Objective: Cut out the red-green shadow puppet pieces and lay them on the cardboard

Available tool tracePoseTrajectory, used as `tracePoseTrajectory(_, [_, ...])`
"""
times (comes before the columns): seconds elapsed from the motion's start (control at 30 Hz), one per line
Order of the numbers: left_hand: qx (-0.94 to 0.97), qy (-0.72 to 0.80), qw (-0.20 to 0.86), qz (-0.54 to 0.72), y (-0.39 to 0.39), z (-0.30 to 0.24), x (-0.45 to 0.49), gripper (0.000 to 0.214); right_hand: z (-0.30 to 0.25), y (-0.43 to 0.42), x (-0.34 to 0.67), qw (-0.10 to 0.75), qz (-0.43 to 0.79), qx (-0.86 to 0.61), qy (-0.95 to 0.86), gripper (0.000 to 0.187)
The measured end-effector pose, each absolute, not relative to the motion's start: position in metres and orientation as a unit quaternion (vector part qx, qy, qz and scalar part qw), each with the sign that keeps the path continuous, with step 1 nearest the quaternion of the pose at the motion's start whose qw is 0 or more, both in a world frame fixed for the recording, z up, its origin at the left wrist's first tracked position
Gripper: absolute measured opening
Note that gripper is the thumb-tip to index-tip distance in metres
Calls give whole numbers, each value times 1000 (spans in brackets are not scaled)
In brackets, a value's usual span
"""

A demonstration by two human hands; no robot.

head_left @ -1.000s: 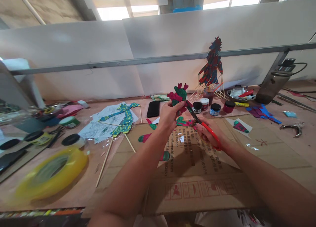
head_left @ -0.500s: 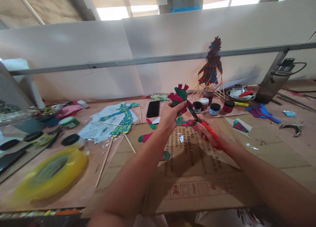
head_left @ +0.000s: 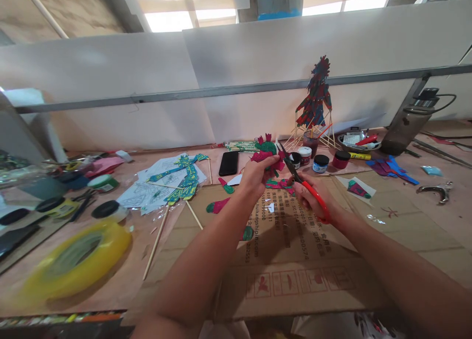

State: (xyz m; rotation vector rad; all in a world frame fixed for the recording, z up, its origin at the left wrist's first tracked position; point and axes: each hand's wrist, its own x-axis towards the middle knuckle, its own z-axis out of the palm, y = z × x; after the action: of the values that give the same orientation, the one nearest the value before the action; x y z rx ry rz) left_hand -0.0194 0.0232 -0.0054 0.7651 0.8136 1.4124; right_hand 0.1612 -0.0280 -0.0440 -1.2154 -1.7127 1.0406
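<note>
My left hand [head_left: 257, 174] pinches a painted paper cutout [head_left: 266, 147], green and magenta with a jagged edge, above the cardboard. In my right hand [head_left: 313, 194] is a pair of scissors [head_left: 315, 195] with red handles and dark blades. The blades are parted, and they point up and left at the cutout's right edge. Below the hands, other green and magenta pieces lie on the cardboard sheet [head_left: 280, 260], among them a magenta one with a green tip [head_left: 218, 205]. A small cut piece [head_left: 357, 187] rests on white paper to the right.
A roll of yellow tape [head_left: 77, 260] and paint jars stand at left. A blue-green jointed puppet [head_left: 188, 179] lies on drawn sheets beside a black phone [head_left: 228, 163]. Behind are more jars [head_left: 320, 163], a red-and-blue puppet on sticks [head_left: 317, 96] and a grey bottle [head_left: 407, 125].
The cutout has turned and dropped slightly in my left hand. The scissor blades have parted wider, while my right hand stays about where it was.
</note>
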Motion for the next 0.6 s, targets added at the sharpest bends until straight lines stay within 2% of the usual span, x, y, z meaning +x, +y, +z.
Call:
tracePoseTrajectory(0.2, [323, 351, 649, 593, 22, -7, -19, 31, -45, -28, 160, 427, 439, -459, -643, 38])
tracePoseTrajectory(0.33, [318, 361, 621, 618, 31, -5, -31, 33, -42, -29, 160, 442, 456, -441, -634, 38])
tracePoseTrajectory(0.5, [451, 365, 462, 671, 43, -3, -48, 38, -44, -30, 159, 429, 439, -438, -657, 39])
tracePoseTrajectory(0.6, [562, 393, 344, 642, 42, -2, -50, 42, -48, -28, 160, 422, 394, -438, -689, 39])
